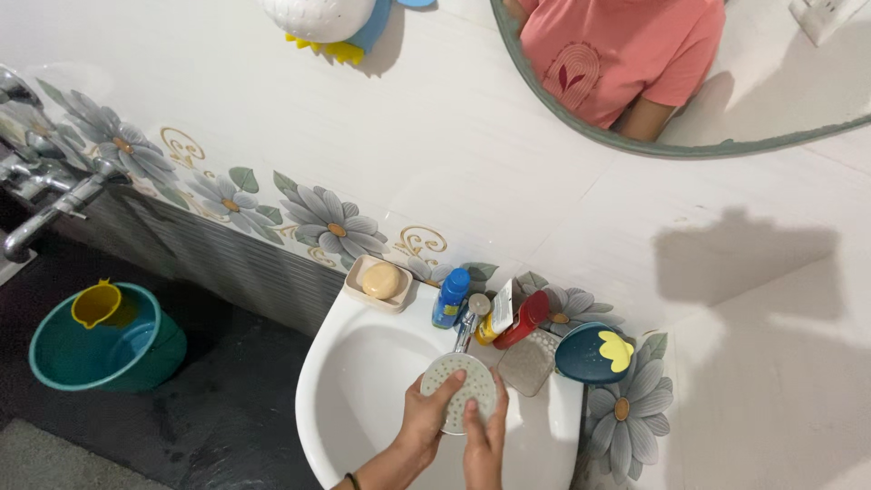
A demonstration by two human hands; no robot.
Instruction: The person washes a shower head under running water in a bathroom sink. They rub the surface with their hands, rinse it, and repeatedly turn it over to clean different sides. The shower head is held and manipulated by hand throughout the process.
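Over a white wash basin, my left hand and my right hand together hold a round pale perforated disc, like a strainer or soap tray. The left fingers curl over its lower left edge, the right fingers press on its lower right face. The disc sits just below the chrome tap.
On the basin rim stand a soap dish with an orange bar, a blue bottle, a red tube, a clear tray and a dark blue dish. A teal bucket with a yellow mug stands on the floor at left. An oval mirror hangs above.
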